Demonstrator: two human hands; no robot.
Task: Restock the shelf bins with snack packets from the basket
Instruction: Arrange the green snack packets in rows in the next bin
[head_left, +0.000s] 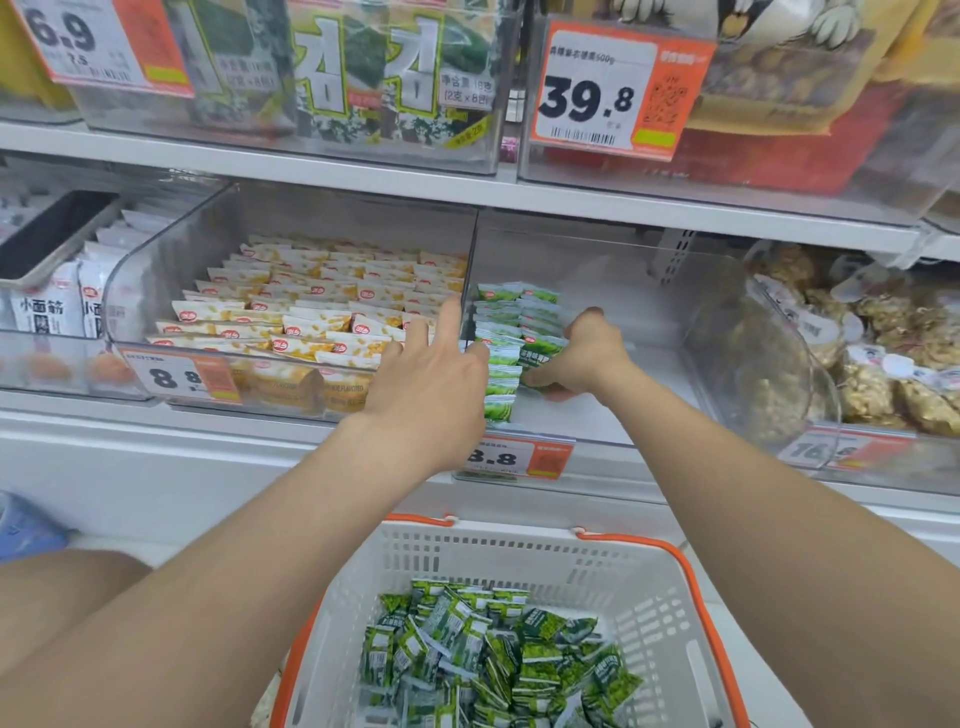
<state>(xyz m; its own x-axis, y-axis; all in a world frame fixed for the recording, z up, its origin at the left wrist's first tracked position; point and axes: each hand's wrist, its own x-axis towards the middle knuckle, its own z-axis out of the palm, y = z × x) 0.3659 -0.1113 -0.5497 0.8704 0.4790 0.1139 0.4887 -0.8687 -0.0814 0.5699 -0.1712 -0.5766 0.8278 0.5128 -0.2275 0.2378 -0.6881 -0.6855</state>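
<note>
Our right hand (584, 358) grips green packets (501, 332) lying at its nine o'clock; our left hand (431, 379), fingers spread wide, has them at three o'clock.

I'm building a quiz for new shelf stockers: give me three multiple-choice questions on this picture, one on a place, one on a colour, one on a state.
1. Where do the loose green packets lie? A) in the basket B) on the floor C) on the top shelf
2. What colour are the basket's handles? A) blue B) orange C) black
3. What is the right hand doing? A) hanging idle B) holding a price tag C) gripping a stack of packets in the clear bin
Answers: 1 A, they lie heaped in the white basket; 2 B, orange shows at both sides; 3 C, its fingers curl round the stack inside the bin.
</note>
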